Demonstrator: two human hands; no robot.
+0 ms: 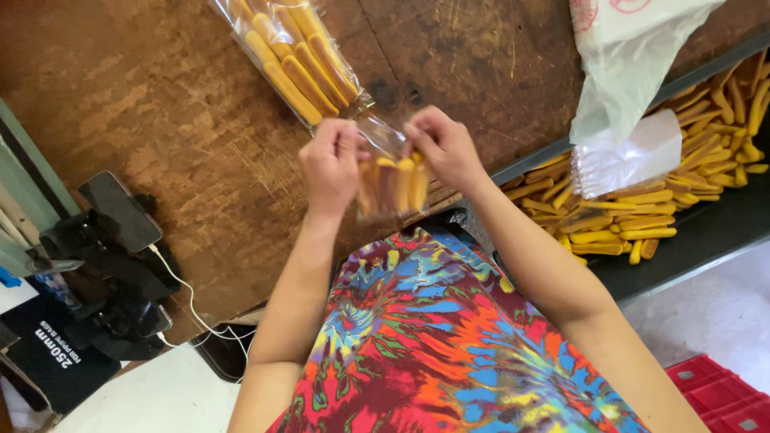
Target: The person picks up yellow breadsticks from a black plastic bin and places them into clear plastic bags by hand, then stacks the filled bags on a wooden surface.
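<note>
One full bag (298, 56) of yellow sticks already lies on the worktop (160, 120), both hands, left (330, 164) and right (445, 148), pinch a small clear bag (393, 180) with some sticks inside, and many sticks (626, 208) wait in the tray (706, 232).

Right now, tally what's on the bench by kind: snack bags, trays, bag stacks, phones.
Filled snack bags: 2, one lying on the table, one held by the left hand and right hand
Trays of sticks: 1
Empty bag stacks: 1
Phones: 1
Total: 5
</note>
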